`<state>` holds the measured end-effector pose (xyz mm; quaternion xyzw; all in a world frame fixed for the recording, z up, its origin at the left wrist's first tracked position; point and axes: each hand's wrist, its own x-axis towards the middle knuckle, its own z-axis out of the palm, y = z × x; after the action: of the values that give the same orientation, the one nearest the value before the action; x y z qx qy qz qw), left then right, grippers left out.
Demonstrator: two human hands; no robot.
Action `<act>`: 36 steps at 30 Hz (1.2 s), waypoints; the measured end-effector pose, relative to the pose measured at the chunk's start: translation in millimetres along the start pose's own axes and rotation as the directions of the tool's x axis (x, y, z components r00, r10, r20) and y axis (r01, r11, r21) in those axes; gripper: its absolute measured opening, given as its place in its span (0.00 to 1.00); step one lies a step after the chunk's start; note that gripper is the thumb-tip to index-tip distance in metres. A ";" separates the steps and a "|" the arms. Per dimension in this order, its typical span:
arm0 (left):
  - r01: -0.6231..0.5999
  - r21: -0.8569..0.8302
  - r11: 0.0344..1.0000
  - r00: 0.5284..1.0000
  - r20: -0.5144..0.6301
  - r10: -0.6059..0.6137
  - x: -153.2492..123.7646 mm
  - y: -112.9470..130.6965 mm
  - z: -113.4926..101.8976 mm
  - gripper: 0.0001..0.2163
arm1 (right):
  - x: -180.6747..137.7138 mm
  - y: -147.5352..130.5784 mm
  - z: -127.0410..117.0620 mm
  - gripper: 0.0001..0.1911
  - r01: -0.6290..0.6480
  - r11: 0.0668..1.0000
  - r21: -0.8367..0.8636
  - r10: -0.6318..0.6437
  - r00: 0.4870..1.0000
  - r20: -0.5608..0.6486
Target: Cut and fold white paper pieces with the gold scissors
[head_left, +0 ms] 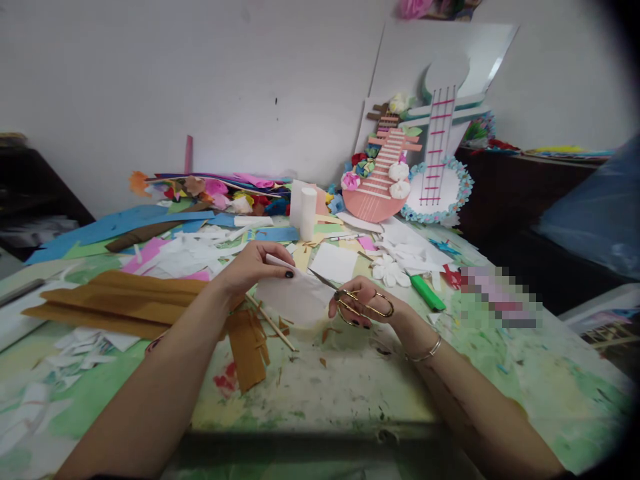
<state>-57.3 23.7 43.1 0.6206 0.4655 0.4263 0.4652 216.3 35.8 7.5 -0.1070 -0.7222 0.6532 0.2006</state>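
Note:
My left hand [253,267] pinches the top edge of a white paper piece [295,300] and holds it above the table. My right hand [363,300] has its fingers through the loops of gold-handled scissors [350,301]. The blades point left and up into the paper's right edge. A bracelet sits on my right wrist. Both hands are over the paint-stained table [330,380], close together near its middle.
Brown paper strips [125,300] and a thin wooden stick [273,323] lie left of the hands. A green-handled tool [427,292] and white paper flowers [390,270] lie to the right. A white roll [307,213], coloured paper scraps and paper instrument models [385,173] stand at the back.

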 end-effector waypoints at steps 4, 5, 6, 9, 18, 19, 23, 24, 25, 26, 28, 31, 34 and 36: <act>0.001 0.014 1.000 1.000 -0.008 0.000 -0.8 0.2 -0.6 0.11 | -0.4 2.1 -1.4 0.39 -0.012 1.000 -0.003 0.012 1.000 0.001; 0.002 0.008 1.000 1.000 -0.009 -0.001 -0.7 0.0 -1.0 0.11 | -0.1 2.4 -1.3 0.39 -0.007 1.000 0.000 0.007 1.000 -0.004; 0.002 0.003 1.000 1.000 -0.011 -0.002 -0.6 -0.2 -1.3 0.11 | 0.2 2.5 -1.2 0.39 -0.008 1.000 0.003 0.008 1.000 -0.011; 0.004 0.004 1.000 1.000 -0.009 -0.004 -0.1 -1.0 -1.8 0.11 | 1.2 1.2 0.0 0.39 -0.018 1.000 0.011 0.018 1.000 -0.022; 0.000 0.017 1.000 1.000 0.029 -0.001 0.7 0.3 2.7 0.11 | 8.6 0.1 6.3 0.45 0.014 0.994 0.108 -0.020 0.998 0.053; 0.005 0.018 1.000 1.000 0.027 -0.005 0.7 0.2 2.8 0.11 | 9.0 0.9 6.5 0.45 0.020 0.993 0.117 -0.027 0.998 0.051; 0.000 0.036 0.999 1.000 0.005 0.000 0.5 -1.1 1.5 0.11 | 8.0 3.2 5.1 0.44 0.028 0.992 0.123 -0.033 0.999 0.036; -0.009 0.040 0.999 1.000 -0.003 0.009 0.5 -1.3 1.1 0.12 | 7.5 3.6 4.4 0.44 0.023 0.993 0.113 -0.028 0.999 0.037; -0.018 0.043 0.999 1.000 -0.012 0.019 0.4 -1.4 0.9 0.12 | 6.9 3.8 3.6 0.44 0.021 0.995 0.101 -0.025 0.999 0.041; -0.028 0.042 0.999 0.999 -0.021 0.029 0.4 -1.2 0.9 0.13 | 6.5 4.0 2.9 0.44 0.024 0.996 0.090 -0.027 0.999 0.042; -0.040 0.029 0.999 0.999 -0.017 0.041 0.1 -0.6 1.8 0.14 | 5.8 4.1 1.7 0.42 0.032 0.998 0.063 -0.034 0.999 0.035; -0.034 -0.003 0.999 0.998 0.043 0.035 -0.2 0.4 4.7 0.18 | 5.5 2.5 1.4 0.38 0.036 0.999 0.009 -0.036 0.999 0.021; -0.025 0.000 1.000 0.997 0.076 0.025 0.0 0.1 7.0 0.20 | 5.3 -0.3 1.7 0.34 0.021 0.999 -0.032 -0.020 1.000 0.021; -0.033 0.014 0.999 0.996 0.080 0.032 0.3 -0.3 7.4 0.19 | 5.2 -0.8 1.5 0.31 0.019 0.999 -0.040 -0.018 0.999 0.037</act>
<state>-50.1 22.7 41.2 0.6480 0.4398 0.4052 0.4717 211.1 36.5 9.0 -0.0923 -0.7399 0.6384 0.1910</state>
